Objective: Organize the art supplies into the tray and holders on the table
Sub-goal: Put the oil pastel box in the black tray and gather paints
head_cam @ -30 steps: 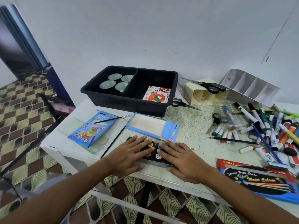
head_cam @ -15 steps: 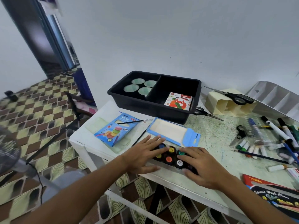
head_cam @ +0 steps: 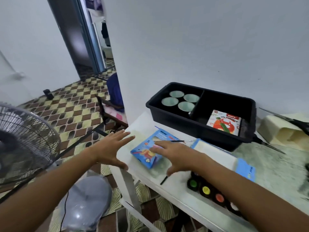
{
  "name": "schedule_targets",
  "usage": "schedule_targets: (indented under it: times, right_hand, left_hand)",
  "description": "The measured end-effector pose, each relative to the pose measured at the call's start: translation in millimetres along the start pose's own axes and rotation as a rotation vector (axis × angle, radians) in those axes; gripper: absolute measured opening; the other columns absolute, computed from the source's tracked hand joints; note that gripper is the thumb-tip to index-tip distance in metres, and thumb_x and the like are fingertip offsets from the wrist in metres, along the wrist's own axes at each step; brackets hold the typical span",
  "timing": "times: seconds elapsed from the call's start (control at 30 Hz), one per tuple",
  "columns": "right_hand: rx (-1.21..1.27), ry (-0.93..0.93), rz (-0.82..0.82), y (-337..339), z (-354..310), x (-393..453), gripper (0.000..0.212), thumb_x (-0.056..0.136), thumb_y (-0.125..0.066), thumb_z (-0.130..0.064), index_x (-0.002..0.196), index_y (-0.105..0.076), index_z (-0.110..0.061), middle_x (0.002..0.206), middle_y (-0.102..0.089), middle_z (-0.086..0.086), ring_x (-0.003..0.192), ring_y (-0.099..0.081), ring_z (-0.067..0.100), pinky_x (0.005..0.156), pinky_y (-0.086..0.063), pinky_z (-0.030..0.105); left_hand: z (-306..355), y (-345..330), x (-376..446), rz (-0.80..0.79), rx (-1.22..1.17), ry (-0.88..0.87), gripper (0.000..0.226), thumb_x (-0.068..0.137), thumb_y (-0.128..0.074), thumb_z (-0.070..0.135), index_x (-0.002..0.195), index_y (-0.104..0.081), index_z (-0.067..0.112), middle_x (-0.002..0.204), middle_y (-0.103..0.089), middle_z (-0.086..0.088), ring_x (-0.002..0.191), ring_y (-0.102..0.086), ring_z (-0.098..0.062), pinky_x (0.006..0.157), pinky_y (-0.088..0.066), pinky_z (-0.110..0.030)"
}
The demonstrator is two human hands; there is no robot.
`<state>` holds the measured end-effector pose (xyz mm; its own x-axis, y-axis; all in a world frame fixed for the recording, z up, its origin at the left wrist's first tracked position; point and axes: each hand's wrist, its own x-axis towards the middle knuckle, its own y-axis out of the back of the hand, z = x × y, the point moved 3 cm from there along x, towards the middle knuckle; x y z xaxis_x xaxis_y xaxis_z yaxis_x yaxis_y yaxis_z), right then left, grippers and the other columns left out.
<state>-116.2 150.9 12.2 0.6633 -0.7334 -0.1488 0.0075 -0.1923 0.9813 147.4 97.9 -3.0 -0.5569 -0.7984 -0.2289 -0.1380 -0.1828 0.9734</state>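
Observation:
A small blue box (head_cam: 147,152) with colourful print lies near the table's left corner. My right hand (head_cam: 175,154) hovers over its right side, fingers spread, holding nothing. My left hand (head_cam: 111,149) is open at the table's left edge, just left of the box. A thin paintbrush (head_cam: 177,141) rests across the box's far end. A row of small paint pots (head_cam: 206,190) sits by the front edge, partly under my right forearm. The black divided tray (head_cam: 168,113) holds several pale green cups (head_cam: 181,100) on the left and an oil pastel box (head_cam: 224,122) on the right.
An open blue tray-like lid (head_cam: 245,169) lies right of the blue box. A cream holder (head_cam: 282,133) with black scissors (head_cam: 299,122) on it stands at the right. Another pair of scissors (head_cam: 267,144) pokes out beside the tray. A standing fan (head_cam: 21,144) is on the floor at left.
Both hands left the paint pots and moved left to the blue box. The view swung left, so the markers on the right dropped out of sight.

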Motion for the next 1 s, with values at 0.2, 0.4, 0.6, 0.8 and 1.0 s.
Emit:
schedule_targets:
  times: [0.2,0.4,0.6,0.8,1.0]
  right_hand:
    - [-0.204,0.028,-0.247,10,22,76,0.117,0.069,-0.084,-0.041,0.155,-0.005,-0.03,0.163,0.001,0.004,0.149,-0.005,0.032,0.113,-0.027,0.045]
    - [-0.088,0.005,-0.347,7,45,98,0.123,0.064,-0.087,-0.045,0.155,-0.006,-0.027,0.162,-0.011,0.002,0.149,-0.007,0.029,0.118,-0.021,0.045]
    - [0.134,-0.151,-0.194,0,63,92,0.117,0.056,-0.083,-0.063,0.15,-0.022,-0.032,0.134,-0.04,-0.006,0.12,-0.046,0.018,0.1,-0.044,0.036]
    - [0.16,-0.301,-0.008,-16,67,82,0.104,0.063,-0.066,-0.08,0.148,-0.027,-0.035,0.134,-0.042,-0.003,0.127,-0.039,0.019,0.104,-0.034,0.035]
    - [0.052,-0.524,0.074,-31,64,84,0.098,0.067,-0.042,-0.09,0.146,-0.03,-0.033,0.138,-0.04,0.006,0.127,-0.038,0.028,0.104,-0.031,0.044]
  left_hand:
    - [-28,-6,50,-0.107,0.152,-0.067,0.132,0.059,-0.061,0.085,0.154,0.011,0.027,0.162,0.015,0.005,0.147,0.019,-0.018,0.121,-0.004,-0.053]
    - [-36,-17,86,-0.148,0.101,-0.141,0.125,0.066,-0.064,0.079,0.154,0.01,0.03,0.162,0.013,0.007,0.143,0.026,-0.015,0.119,0.0,-0.053]
    - [-45,-22,83,-0.074,0.034,-0.184,0.118,0.065,-0.064,0.079,0.155,-0.005,0.031,0.163,-0.003,0.009,0.141,0.022,-0.008,0.119,0.001,-0.043]
    - [-50,-27,66,-0.008,-0.001,-0.155,0.12,0.062,-0.064,0.081,0.155,-0.012,0.026,0.162,-0.012,0.007,0.143,0.013,-0.003,0.118,-0.003,-0.032]
    - [-50,-29,48,0.015,-0.023,-0.128,0.119,0.062,-0.064,0.081,0.155,-0.017,0.023,0.162,-0.016,0.006,0.149,0.005,-0.009,0.118,-0.006,-0.033]
